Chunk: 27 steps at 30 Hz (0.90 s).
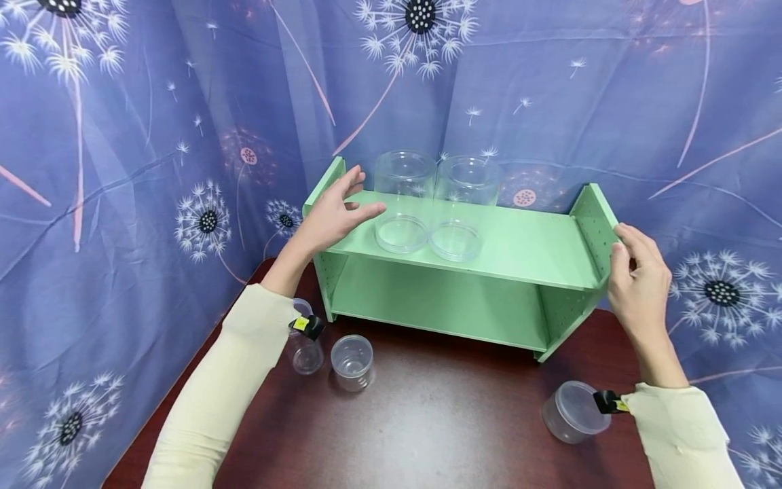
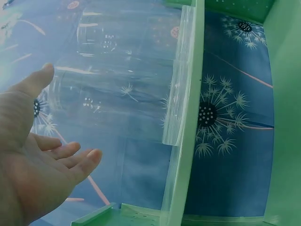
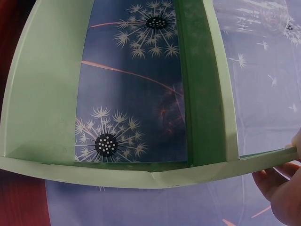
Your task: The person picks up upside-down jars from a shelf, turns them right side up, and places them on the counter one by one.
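Note:
A green two-tier shelf (image 1: 531,248) stands at the back of the table. On its upper board two tall clear plastic jars (image 1: 400,193) stand side by side, left of the middle. My left hand (image 1: 332,216) hovers beside the left jar, thumb and fingers spread; the left wrist view shows a gap between the hand (image 2: 42,174) and the clear jars (image 2: 122,99). At the right end, my right hand (image 1: 641,288) pinches the top front of the shelf's side panel (image 3: 155,176). Only part of that hand (image 3: 287,195) shows in the right wrist view.
A small clear jar (image 1: 352,360) stands on the dark red table (image 1: 415,421), beside another clear container (image 1: 305,356) partly behind my left wrist. Near my right wrist stands a lidded clear jar (image 1: 574,411). Blue dandelion-print cloth (image 1: 550,81) hangs behind and at the left.

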Each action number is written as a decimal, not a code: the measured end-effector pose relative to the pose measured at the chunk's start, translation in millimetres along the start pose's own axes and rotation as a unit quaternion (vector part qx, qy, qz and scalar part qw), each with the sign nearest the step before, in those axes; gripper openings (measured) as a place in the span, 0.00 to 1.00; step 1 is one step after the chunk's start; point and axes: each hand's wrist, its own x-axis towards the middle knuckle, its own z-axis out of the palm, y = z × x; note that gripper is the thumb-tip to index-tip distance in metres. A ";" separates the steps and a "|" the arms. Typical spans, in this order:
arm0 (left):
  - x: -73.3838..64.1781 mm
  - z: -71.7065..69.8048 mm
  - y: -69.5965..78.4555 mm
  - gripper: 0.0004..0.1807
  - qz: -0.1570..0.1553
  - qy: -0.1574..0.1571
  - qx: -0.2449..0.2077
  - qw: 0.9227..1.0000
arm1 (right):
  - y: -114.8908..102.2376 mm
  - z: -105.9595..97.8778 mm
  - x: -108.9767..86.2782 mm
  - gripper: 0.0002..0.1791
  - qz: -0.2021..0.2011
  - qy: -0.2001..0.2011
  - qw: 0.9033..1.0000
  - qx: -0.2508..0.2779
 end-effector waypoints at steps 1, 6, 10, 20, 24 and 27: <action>2.7 0.2 0.6 0.56 -0.006 -0.003 0.002 1.000 | -0.3 0.0 0.3 0.17 0.000 0.000 1.000 0.000; 16.3 2.1 2.6 0.59 -0.017 -0.012 -0.005 1.000 | 0.1 -0.1 0.7 0.17 0.000 0.003 1.000 -0.001; 26.2 4.2 3.8 0.60 -0.021 -0.008 -0.011 1.000 | 1.4 0.7 0.7 0.17 -0.001 0.004 1.000 -0.001; 43.5 9.6 3.1 0.64 -0.050 -0.020 -0.065 0.996 | 0.2 3.2 -0.2 0.17 -0.009 0.009 1.000 0.004; 46.0 12.2 2.9 0.65 -0.051 -0.028 -0.073 0.996 | -1.7 2.7 -0.5 0.17 -0.006 0.007 1.000 0.007; 47.7 14.0 2.9 0.66 -0.052 -0.027 -0.070 0.996 | -2.2 2.2 -0.8 0.17 -0.003 0.006 1.000 0.007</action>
